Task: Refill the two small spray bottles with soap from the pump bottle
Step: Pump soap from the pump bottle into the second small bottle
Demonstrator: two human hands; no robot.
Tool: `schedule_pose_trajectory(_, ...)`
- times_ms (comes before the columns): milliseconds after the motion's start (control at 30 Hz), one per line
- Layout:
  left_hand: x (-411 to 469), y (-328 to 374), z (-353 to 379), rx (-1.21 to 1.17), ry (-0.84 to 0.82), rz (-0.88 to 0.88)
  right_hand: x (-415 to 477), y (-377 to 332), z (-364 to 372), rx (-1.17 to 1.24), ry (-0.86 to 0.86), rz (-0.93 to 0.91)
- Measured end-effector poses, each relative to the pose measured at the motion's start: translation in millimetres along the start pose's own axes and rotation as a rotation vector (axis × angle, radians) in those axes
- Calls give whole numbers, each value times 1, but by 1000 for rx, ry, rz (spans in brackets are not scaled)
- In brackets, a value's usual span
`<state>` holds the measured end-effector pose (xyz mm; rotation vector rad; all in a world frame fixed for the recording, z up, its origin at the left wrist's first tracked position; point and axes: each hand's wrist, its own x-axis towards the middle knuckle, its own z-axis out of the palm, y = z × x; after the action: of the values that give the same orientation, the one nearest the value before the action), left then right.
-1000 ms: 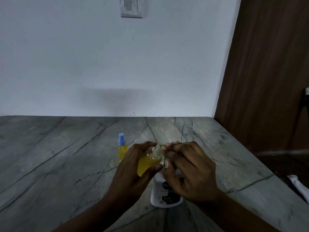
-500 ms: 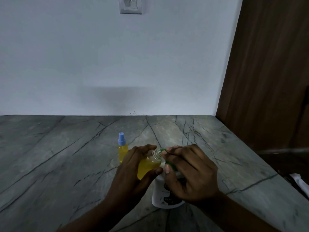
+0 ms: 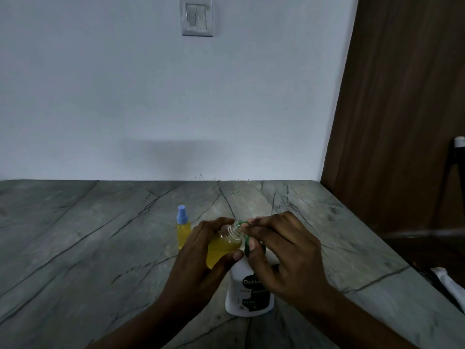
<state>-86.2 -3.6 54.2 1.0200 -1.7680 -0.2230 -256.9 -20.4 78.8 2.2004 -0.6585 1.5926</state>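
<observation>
Soap-filled small clear spray bottle [image 3: 222, 246], uncapped and tilted, sits in your left hand [image 3: 201, 258], its threaded neck tipped against the green nozzle [image 3: 243, 224] of the white pump bottle [image 3: 247, 290], which stands on the grey veined stone surface [image 3: 88, 248] right under your hands. Your left grip is closed around the small bottle's body, thumb under it. Your right hand [image 3: 279, 253] is curled over the pump head, fingertips pressing on top; so that grip is closed on the pump.

Judging by its size, the little bottle will be light, and thin plastic flexes, so hold it low on the body and firmly without squeezing, or soap may well up out of the neck. Any drip will make it slick. It looks roughly three-quarters full of yellow liquid. The pump bottle is the heavier, steadier piece; press straight down so it does not tip.

The second small spray bottle with the blue cap [image 3: 183, 229] stands upright behind and left of your hands, apart from them.

Compared with half a second ago, your hands and both bottles sit in nearly the same pose; only your view has tilted, showing more of the wall switch [image 3: 196, 16].
</observation>
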Motion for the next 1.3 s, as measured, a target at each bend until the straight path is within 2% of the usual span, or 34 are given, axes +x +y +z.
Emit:
schedule_pose_trajectory(433, -3, -6, 1, 63, 10, 21, -9, 0, 8, -33, 75, -30)
schedule_pose_trajectory(733, -4, -10, 1, 116, 17, 7, -13, 2, 12, -38, 63, -38)
schedule_pose_trajectory(1133, -1, 6, 1, -135, 14, -91, -3, -1, 1, -10, -4, -6)
schedule_pose_trajectory(1300, -1, 7, 1, -164, 16, -100, 1, -5, -1, -34, -22, 6)
